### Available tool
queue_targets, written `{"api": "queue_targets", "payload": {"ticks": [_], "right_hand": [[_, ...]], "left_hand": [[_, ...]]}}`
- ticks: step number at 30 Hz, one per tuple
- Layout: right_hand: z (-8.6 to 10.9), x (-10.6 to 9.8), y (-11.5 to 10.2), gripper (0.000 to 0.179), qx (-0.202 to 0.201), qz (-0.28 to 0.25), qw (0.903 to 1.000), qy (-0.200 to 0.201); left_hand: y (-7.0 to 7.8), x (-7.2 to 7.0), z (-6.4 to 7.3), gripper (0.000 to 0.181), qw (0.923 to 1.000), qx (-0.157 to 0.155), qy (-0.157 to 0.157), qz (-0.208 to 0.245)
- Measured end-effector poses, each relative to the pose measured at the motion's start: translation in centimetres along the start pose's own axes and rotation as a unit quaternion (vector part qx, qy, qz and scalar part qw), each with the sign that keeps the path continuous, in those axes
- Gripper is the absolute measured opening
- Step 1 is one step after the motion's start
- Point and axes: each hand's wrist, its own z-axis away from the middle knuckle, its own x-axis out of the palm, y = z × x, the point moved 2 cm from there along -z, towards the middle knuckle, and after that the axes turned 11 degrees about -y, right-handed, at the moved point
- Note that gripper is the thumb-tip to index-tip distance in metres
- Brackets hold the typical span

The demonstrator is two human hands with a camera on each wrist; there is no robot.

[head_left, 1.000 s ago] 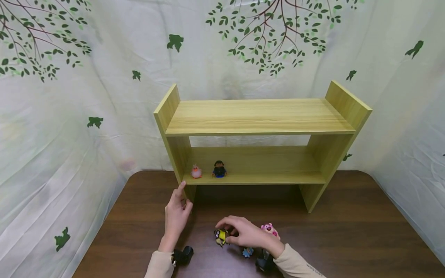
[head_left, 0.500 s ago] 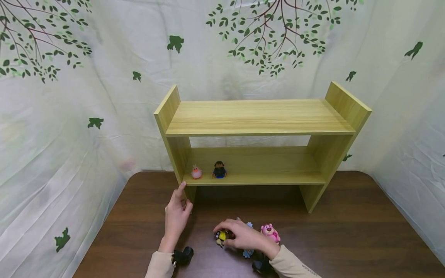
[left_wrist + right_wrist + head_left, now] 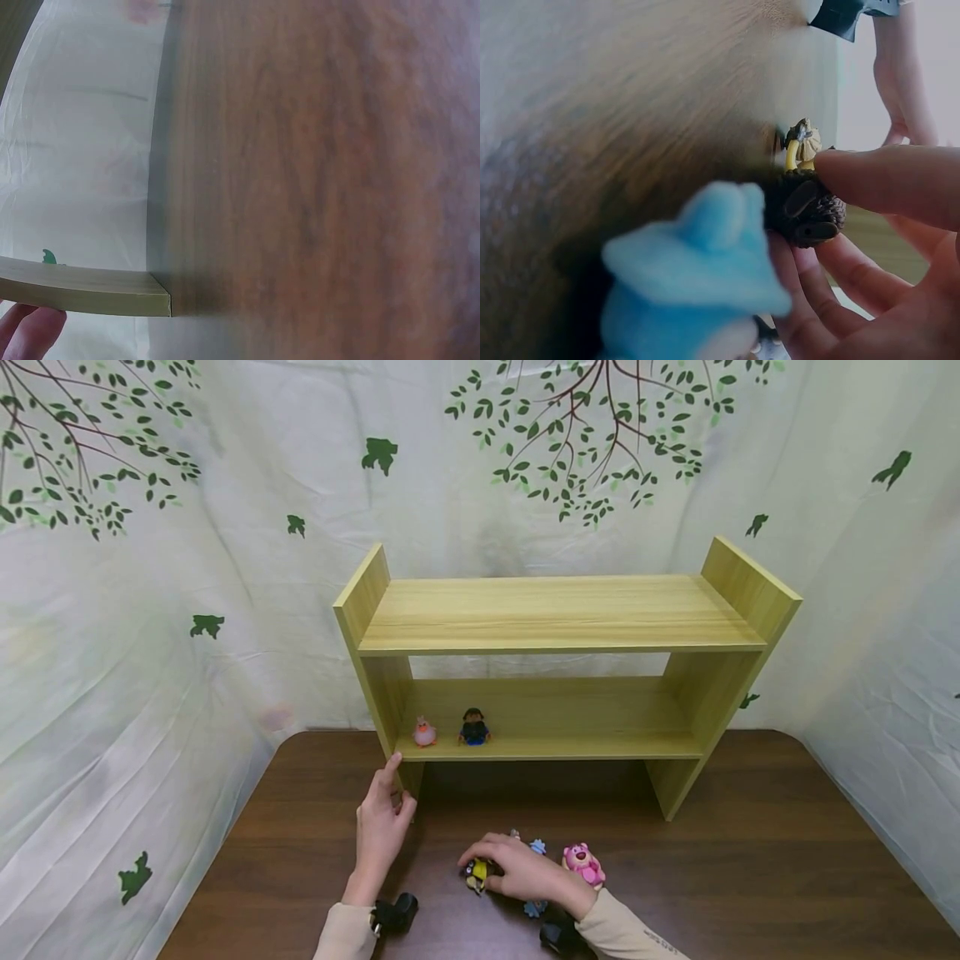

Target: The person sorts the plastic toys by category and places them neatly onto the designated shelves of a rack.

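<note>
My right hand is low over the table and grips a small yellow and dark-brown figurine between thumb and fingers. The right wrist view shows the figurine's dark textured back, with the thumb on one side and fingertips on the other. A light blue toy figure stands close to the camera there. My left hand is at the left side of the wooden shelf unit, index finger extended to the lower board's front corner. In the left wrist view, left fingertips touch a board's edge.
A pink bear figurine sits on the brown table right of my right hand. The middle shelf bears a pink bird figurine and a figurine in blue. White cloth with leaf prints hangs behind.
My right hand has shifted slightly left around the yellow and dark-brown figurine, uncovering more of the pink bear and blue pieces behind it. The left hand stays put.
</note>
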Motion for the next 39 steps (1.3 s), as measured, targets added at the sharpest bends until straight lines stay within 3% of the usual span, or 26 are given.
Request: {"api": "queue_targets", "payload": {"ticks": [10,24,39], "right_hand": [[0.1,-0.2,0.0,0.041,0.029,-0.016,0.9992,0.023],[1.5,-1.7,-0.4,0.041,-0.035,-0.107,0.9886,0.101],[2.9,-4.4,-1.4,0.040,-0.027,-0.173,0.9742,0.143]], "left_hand": [[0.1,-0.1,0.0,0.079,1.0000,0.003,0.001,-0.001],[-0.1,0.1,0.0,0.081,1.0000,0.002,-0.001,0.002],[0.0,0.1,0.0,0.082,1.0000,0.003,-0.002,0.002]]}}
